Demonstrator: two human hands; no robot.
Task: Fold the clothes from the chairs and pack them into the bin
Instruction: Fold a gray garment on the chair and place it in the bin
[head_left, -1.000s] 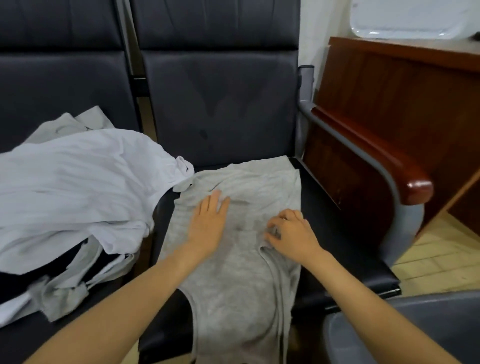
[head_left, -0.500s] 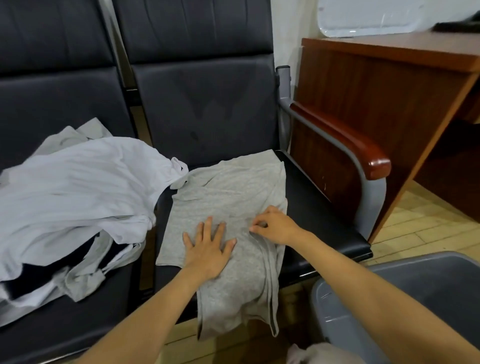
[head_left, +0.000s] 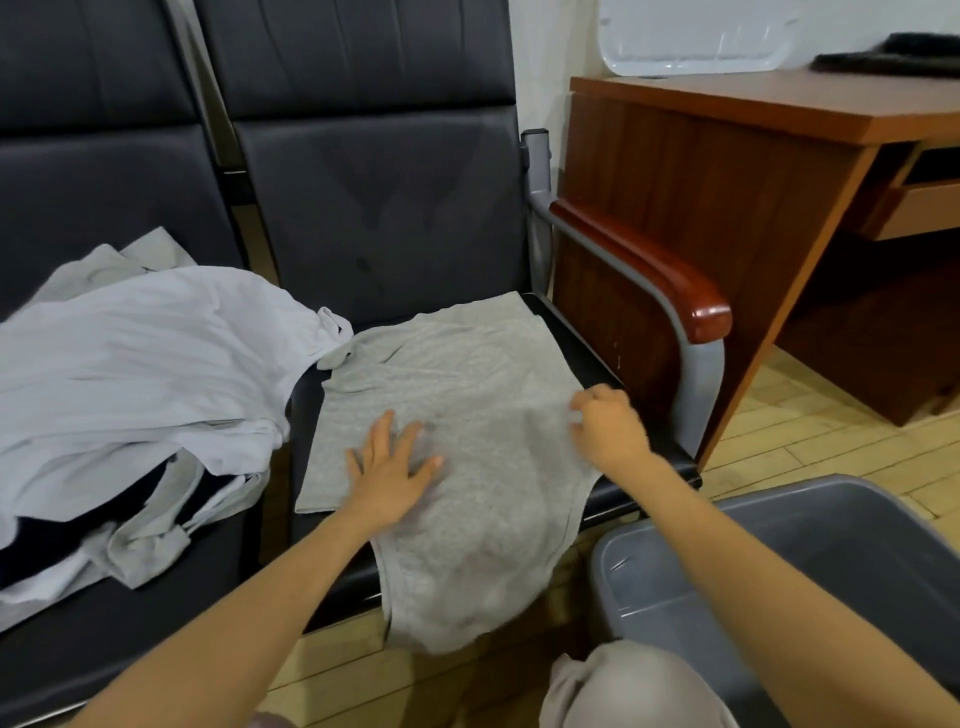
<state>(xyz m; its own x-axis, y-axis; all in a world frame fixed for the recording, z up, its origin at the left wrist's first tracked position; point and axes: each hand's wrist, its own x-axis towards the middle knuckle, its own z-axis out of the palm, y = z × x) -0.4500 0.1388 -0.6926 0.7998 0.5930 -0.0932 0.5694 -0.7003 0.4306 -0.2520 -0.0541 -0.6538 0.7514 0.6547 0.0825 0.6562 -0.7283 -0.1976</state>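
Left hand (head_left: 390, 478) flat on grey top (head_left: 467, 374)

Two dark padded chairs side by side, filling the left and centre of the frame. Right chair (head_left: 571, 340): grey shirt (head_left: 467, 405) spread flat on the seat, lower part hanging over the front edge. Left chair (head_left: 130, 654): pile of clothes (head_left: 130, 364), white piece on top, grey and dark ones under it, one white corner reaching across the gap to touch the grey shirt. Wood floor (head_left: 810, 415) at right and bottom: grey bin (head_left: 857, 545) stands on it just beside the right chair. Desk (head_left: 779, 104) at upper right: white tray (head_left: 691, 36) and a dark object (head_left: 893, 57), too blurred to tell.
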